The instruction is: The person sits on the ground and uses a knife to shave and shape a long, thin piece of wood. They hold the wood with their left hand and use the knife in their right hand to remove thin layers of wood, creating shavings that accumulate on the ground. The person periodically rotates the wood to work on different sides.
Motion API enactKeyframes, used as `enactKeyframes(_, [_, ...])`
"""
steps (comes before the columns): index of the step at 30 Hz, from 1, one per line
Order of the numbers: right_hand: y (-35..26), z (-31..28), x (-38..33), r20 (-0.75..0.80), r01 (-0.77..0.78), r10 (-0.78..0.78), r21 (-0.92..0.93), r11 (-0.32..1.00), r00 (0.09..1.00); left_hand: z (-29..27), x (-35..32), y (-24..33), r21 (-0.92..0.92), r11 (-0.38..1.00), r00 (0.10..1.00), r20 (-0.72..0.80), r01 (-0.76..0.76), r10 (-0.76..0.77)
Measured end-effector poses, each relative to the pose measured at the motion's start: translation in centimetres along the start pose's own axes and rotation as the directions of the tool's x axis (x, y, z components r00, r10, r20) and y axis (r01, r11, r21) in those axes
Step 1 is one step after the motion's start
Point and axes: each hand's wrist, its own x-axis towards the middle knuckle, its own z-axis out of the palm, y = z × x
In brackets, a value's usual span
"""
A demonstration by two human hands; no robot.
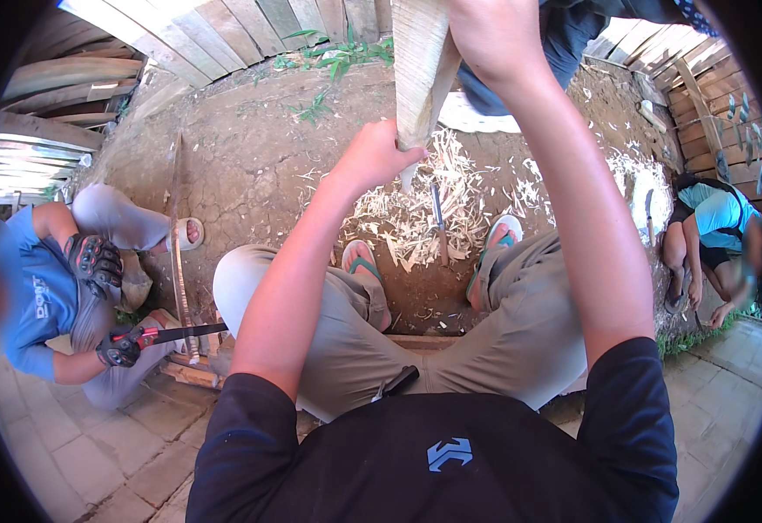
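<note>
A pale, rough-hewn piece of wood (pixel 417 74) stands upright in front of me, tapering toward its lower end; its top runs out of view. My left hand (pixel 372 159) is closed at the narrow lower end, thumb stretched along it and the fingers partly hidden. Higher up, my right hand (pixel 498 39) grips the wood's right side, its fingers mostly hidden behind the wood and the picture's edge. Below the wood, a knife (pixel 440 225) with a brown handle lies on a heap of pale wood shavings (pixel 398 222), between my sandalled feet.
At left, a gloved person (pixel 37 296) holds a red-handled saw (pixel 167 336) near a long strip of wood (pixel 177 235). Another person (pixel 716 227) crouches at far right, beside a blade (pixel 649 218). A dark-handled object (pixel 398 382) rests at my lap. Plank fencing (pixel 224 35) borders the dirt.
</note>
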Motion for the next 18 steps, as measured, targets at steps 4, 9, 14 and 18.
enactKeyframes(4, [0.2, 0.0, 0.0, 0.001, 0.035, -0.035, 0.007, 0.999, 0.999, 0.1, -0.1, 0.0, -0.009, 0.999, 0.998, -0.016, -0.053, 0.053])
enactKeyframes(9, [-1.4, 0.1, -0.7, -0.064, -0.081, 0.081, 0.011, 0.997, 0.995, -0.1, -0.3, 0.8, 0.059, 0.998, 0.999, 0.046, 0.014, -0.016])
enactKeyframes(14, [-0.8, -0.6, -0.4, -0.041, -0.097, 0.095, -0.035, 0.995, 0.995, -0.1, -0.2, 0.7, 0.025, 0.999, 0.997, 0.067, -0.042, 0.040])
enactKeyframes(18, [-2.7, -0.4, -0.1, -0.168, -0.155, 0.151, -0.012, 0.988, 0.974, -0.1, 0.0, 0.4, 0.022, 0.996, 0.992, 0.097, -0.089, 0.086])
